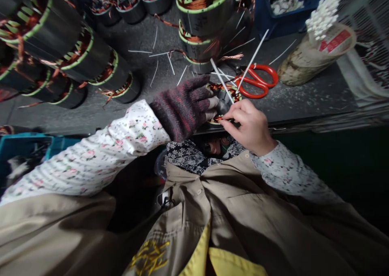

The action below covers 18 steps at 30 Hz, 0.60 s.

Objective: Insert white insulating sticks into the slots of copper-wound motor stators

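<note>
A motor stator [223, 93] with copper windings stands at the bench's near edge, partly covered by both hands. My left hand [185, 106], in a dark knitted glove with bare-looking pale fingertips, is closed over its left side and rim. My right hand [247, 124] is bare, with thumb and forefinger pinched together at the near right rim, beside copper wire; what is between the fingertips is too small to make out. One white sleeving tube [221, 80] slants up from the stator near my right fingers. Another white tube [253, 59] rises from its far side.
Red-handled scissors [258, 81] lie just right of the stator. Stacked stators [199, 25] stand behind it, and more stacks [73, 45] stand at left. Cut white tubes litter the bench [142, 69]. A cylinder holding white tubes [316, 53] and a blue bin [288, 19] stand at right.
</note>
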Tool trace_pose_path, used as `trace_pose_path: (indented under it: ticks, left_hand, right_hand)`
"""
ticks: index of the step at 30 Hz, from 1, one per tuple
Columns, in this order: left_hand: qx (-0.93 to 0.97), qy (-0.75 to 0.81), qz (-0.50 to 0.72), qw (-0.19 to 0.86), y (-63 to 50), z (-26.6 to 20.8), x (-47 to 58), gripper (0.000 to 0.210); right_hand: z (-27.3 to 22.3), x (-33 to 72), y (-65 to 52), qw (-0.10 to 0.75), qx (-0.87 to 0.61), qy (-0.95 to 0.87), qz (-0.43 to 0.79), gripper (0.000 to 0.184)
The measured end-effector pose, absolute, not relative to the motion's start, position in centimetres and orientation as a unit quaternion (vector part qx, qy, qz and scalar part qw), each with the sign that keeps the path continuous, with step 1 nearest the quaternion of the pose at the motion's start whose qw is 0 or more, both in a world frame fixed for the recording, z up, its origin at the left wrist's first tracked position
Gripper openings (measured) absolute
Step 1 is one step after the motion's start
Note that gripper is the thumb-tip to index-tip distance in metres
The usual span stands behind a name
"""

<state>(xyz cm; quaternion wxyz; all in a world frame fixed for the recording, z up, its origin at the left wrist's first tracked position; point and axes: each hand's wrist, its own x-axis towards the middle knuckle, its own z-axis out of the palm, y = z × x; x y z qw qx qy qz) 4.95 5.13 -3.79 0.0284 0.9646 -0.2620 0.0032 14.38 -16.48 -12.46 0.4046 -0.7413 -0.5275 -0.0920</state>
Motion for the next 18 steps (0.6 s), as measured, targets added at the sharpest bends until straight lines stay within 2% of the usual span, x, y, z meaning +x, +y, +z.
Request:
trace_pose_path:
  ticks: [4, 8, 9, 11, 15, 18]
  left_hand:
    - [0.956, -0.282, 0.076, -0.023, 4.3, -5.3, 4.7, 0.033]
    - [0.944, -0.256, 0.171, 0.117, 4.3, -8.2, 5.1, 0.022]
    - [0.938, -0.252, 0.187, 0.148, 4.3, -8.8, 5.0, 0.019]
    - [0.934, -0.222, 0.224, 0.168, 3.9, -9.9, 4.7, 0.016]
    - [0.937, -0.122, 0.305, 0.121, 2.2, -11.0, 3.6, 0.007]
    - [0.925, -0.092, 0.334, 0.155, 1.7, -11.6, 3.0, 0.021]
  right_hand:
    - [-12.2, 16.0, -16.8, 0.492, -0.682, -0.526, -0.129, 0.017]
    - [-13.0, 22.3, -18.3, 0.599, -0.67, -0.318, -0.302, 0.014]
    - [-13.3, 24.5, -18.7, 0.588, -0.683, -0.277, -0.333, 0.013]
    - [-13.6, 28.7, -19.1, 0.514, -0.735, -0.25, -0.365, 0.011]
    - [-12.4, 33.1, -19.3, 0.377, -0.801, -0.282, -0.37, 0.003]
    - [-11.0, 32.9, -19.5, 0.311, -0.849, -0.306, -0.3, 0.015]
